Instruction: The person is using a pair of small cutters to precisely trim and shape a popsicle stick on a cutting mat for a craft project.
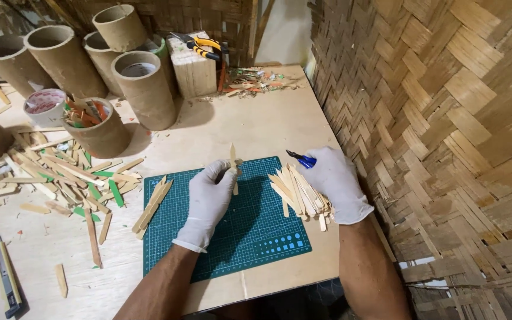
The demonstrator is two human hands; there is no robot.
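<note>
Far left, loose pale wooden strips mixed with green offcuts lie scattered on the light wooden counter. Behind them stand tall brown cardboard tubes; a shorter cardboard tube holds orange and green scraps, and what the tall ones hold cannot be seen. A roll of tape sits beside the short tube.

On the dark green cutting mat, a small stack of flat wooden sticks lies at the mat's left edge, long axis slanting away from the viewer.

The left hand, in a white glove, is closed on a thin pale wooden stick, pinched between thumb and fingers. The stick stands over the mat, its long axis pointing nearly straight away from the viewer, the tip projecting beyond the fingers.

The right hand, also gloved, is curled around a blue-handled cutting knife, whose tip points left toward the held stick. This hand rests on a fanned pile of similar wooden sticks at the mat's right edge. The held stick lies just left of the blade, between the two hands, the left being nearer.

Far right rises a woven bamboo wall.
</note>
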